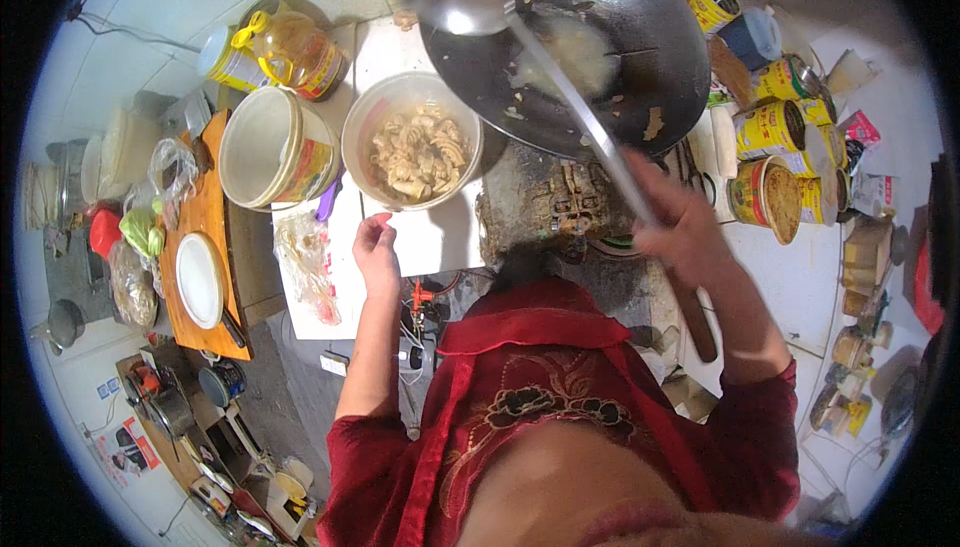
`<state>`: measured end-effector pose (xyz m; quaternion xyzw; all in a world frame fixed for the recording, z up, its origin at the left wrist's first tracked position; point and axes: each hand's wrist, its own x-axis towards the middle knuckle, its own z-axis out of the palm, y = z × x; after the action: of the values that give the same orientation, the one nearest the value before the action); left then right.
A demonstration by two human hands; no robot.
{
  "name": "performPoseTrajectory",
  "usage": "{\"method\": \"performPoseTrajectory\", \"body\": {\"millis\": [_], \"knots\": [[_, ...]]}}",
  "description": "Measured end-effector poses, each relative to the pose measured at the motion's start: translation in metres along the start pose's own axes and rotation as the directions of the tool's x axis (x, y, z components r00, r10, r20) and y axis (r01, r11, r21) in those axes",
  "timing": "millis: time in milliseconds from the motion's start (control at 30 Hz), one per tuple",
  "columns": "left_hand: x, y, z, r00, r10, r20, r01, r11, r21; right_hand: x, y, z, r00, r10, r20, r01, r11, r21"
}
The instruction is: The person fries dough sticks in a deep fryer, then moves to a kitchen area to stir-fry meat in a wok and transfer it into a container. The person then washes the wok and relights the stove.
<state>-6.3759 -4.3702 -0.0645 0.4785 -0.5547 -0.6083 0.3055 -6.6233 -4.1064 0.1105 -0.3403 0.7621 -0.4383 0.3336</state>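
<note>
In my right hand (679, 228) is a long-handled metal ladle (592, 123), gripped near its wooden end. Its blurred bowl hovers over the left rim of a black wok (660, 44), where some pale liquid and food scraps lie. My left hand (376, 247) is at the near rim of a white plastic tub (352, 127), fingers pinched together around something small and red that I cannot identify. Pieces of pale brown food (420, 149) fill the lower part of the tub.
Left of the tub stand an empty-looking plastic bucket (259, 149) and an oil bottle (300, 56). A wooden board (214, 209) holds a white lid (199, 281) and a dark-handled knife (234, 328). Several yellow cans (765, 131) line the right side. A burner (574, 198) sits below the wok.
</note>
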Motion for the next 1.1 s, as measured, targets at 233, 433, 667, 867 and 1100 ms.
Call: {"method": "performPoseTrajectory", "body": {"millis": [233,433,667,867,1100], "knots": [[-0.025,-0.006,0.007,0.99,-0.122,0.071,0.126,0.99,-0.062,0.085,0.081,-0.127,0.94,0.216,-0.263,-0.241,0.968,-0.067],[-0.039,-0.013,0.035,0.974,-0.158,0.165,0.16,0.987,-0.004,0.114,0.098,-0.139,0.974,0.128,-0.187,-0.173,0.954,-0.247],[-0.044,-0.021,0.051,0.939,-0.195,0.283,0.201,0.98,0.006,0.067,0.068,-0.154,0.971,0.232,-0.066,-0.24,0.947,-0.211],[-0.046,-0.024,0.057,0.922,-0.197,0.333,0.206,0.978,0.006,0.04,0.056,-0.145,0.9,0.371,-0.231,-0.388,0.921,-0.031],[-0.044,-0.026,0.065,0.905,-0.193,0.378,0.21,0.978,-0.003,0.0,0.026,-0.091,0.861,0.509,-0.026,-0.501,0.854,0.138]]}}
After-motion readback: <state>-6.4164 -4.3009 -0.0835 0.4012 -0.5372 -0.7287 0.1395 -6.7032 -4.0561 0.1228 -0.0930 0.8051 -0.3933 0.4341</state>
